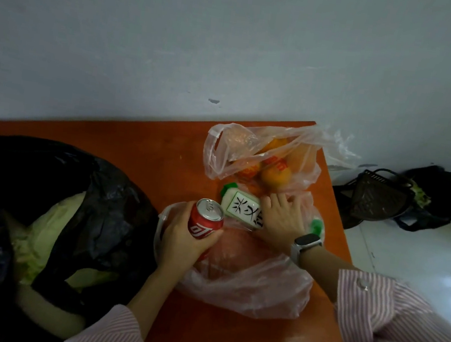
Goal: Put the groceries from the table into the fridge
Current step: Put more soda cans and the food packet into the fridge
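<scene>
The left hand (180, 241) grips a round red can (205, 221) with a shiny metal top, held upright over a thin, crinkly pink bag (247, 282) on the smooth orange surface (147, 149). The right hand (281, 218) lies with fingers spread flat on a white bottle (242, 206) with a green cap, just right of the can. Farther back, a see-through bag (263, 158) holds round oranges (275, 176). On the left sits a big, shiny black bag (56, 206) with pale green leaves (38, 232) inside.
</scene>
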A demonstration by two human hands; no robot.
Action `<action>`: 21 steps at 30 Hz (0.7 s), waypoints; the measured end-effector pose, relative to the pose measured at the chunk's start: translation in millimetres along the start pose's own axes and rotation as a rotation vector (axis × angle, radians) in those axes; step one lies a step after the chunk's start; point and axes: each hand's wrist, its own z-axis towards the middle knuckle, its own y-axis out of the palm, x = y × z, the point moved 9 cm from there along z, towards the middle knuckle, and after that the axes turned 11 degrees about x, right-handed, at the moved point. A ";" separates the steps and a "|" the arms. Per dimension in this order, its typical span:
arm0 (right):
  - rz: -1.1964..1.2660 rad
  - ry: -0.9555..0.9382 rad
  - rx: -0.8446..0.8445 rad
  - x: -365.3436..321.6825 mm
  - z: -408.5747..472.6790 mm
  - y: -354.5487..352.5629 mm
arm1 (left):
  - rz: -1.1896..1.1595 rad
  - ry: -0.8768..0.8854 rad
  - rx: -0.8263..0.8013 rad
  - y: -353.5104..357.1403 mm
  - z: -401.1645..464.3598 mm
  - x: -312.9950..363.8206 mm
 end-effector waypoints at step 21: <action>0.023 -0.097 0.043 -34.8 -25.3 -25.6 | 0.041 -0.006 0.061 -6.8 -12.0 -8.1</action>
